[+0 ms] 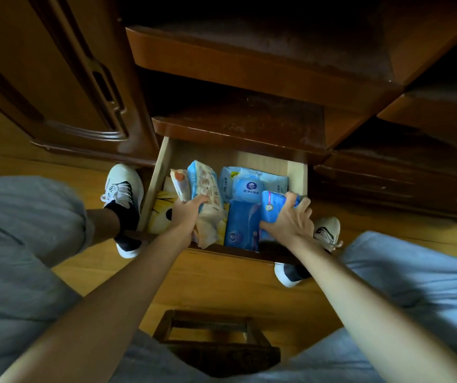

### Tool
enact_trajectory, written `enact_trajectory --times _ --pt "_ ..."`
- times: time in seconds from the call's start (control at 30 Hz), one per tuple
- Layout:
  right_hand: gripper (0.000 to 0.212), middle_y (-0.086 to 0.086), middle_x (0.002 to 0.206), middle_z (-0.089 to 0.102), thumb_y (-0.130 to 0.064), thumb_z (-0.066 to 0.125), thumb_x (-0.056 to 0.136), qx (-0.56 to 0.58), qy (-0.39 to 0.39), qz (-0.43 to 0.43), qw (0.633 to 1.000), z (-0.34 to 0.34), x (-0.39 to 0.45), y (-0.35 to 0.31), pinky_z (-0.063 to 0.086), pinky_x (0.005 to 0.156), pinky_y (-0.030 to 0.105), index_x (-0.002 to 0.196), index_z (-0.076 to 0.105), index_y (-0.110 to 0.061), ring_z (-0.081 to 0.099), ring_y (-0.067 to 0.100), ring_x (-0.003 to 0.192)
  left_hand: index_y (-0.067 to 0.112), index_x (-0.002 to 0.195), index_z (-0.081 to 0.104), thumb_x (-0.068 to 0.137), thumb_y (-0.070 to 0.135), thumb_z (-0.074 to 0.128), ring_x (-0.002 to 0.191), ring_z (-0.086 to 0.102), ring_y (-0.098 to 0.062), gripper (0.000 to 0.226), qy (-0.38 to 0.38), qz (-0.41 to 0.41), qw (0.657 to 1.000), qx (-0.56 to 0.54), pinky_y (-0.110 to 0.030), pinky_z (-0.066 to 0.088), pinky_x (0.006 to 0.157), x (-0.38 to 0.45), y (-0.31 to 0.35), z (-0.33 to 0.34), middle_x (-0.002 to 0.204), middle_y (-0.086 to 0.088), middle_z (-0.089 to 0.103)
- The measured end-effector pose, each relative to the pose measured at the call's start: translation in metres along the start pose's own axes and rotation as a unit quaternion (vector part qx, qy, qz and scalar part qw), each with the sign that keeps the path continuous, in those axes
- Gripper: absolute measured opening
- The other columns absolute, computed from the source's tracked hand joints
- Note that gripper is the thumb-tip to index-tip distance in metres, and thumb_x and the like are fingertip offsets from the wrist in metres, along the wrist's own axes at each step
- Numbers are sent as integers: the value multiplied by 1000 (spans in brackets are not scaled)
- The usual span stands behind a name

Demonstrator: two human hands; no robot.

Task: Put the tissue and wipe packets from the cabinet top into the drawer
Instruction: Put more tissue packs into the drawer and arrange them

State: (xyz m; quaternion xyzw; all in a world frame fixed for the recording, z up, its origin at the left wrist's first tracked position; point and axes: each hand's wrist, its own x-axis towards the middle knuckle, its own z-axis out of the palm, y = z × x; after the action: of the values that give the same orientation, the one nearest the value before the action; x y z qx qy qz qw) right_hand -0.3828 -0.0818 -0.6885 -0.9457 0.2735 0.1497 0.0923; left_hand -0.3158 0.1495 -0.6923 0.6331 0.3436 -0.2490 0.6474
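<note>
The pale wooden drawer (166, 158) stands pulled out under the dark cabinet top (238, 128). Several packets lie inside it. My left hand (187, 214) grips a blue-and-beige wipe packet (206, 189) standing on edge at the drawer's left. A small orange-marked packet (180, 183) leans beside it, over a yellow packet (162, 214). My right hand (290, 219) holds a blue tissue packet (272, 203) at the drawer's right. A dark blue packet (239, 225) lies between my hands. A light blue wipe pack with a round lid (252, 186) sits at the back.
My feet in white sneakers (123, 186) rest on the wooden floor beside the drawer. My grey-clad knees (14, 230) frame the view. A dark wooden stool (213, 335) is below me. A cabinet door (56, 78) stands at left; a shelf (249, 56) juts out above.
</note>
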Motion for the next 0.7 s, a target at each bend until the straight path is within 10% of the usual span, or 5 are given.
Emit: enact_trajectory --times 0.23,0.47,0.7 --pt "105 16 140 31 -79 66 66 -109 -1 -22 994 3 -3 2 39 93 44 144 25 -21 46 36 117 10 126 64 80 32 78 87 72 -29 53 0 -54 999 -7 -34 56 62 10 -3 -9 106 -12 74" --pt "108 17 162 26 -92 33 72 -235 -26 -105 966 -1 12 5 -2 120 57 153 28 -20 17 37 149 9 127 63 82 27 79 91 71 -27 51 -11 -36 999 -1 -32 53 61 9 -5 -9 110 -12 73" --pt "77 6 137 61 -77 52 73 -164 -155 -172 959 -17 48 7 29 105 47 132 48 -27 55 28 125 7 129 62 84 21 77 97 71 -30 49 -18 -30 999 -13 -38 59 73 10 -6 -8 113 -14 73"
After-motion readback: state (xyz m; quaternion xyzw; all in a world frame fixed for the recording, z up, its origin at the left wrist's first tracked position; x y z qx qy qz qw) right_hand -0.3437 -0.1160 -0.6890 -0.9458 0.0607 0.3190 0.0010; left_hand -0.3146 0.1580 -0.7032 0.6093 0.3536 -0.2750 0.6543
